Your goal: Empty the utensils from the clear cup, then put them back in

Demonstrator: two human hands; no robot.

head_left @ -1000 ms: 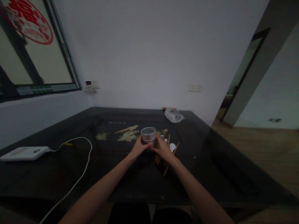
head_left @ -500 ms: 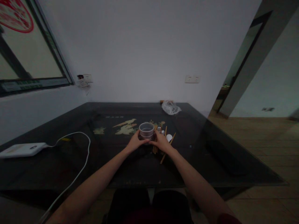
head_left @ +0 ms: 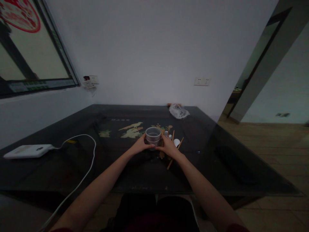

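A clear plastic cup stands upright on the dark table. My left hand cups its left side and my right hand cups its right side, fingers curled round its base. Just right of the cup lie several wooden sticks, a small white round object and two small shiny beads, partly hidden by my right hand.
A white device with a white cable lies at the table's left. A crumpled clear plastic bag sits at the far edge by the wall. A dark flat object lies at the right. The table's inlaid bird pattern shows behind the cup.
Both hands have stayed on the cup. Only the camera view has shifted slightly; the cup and the items beside it keep their places on the table.
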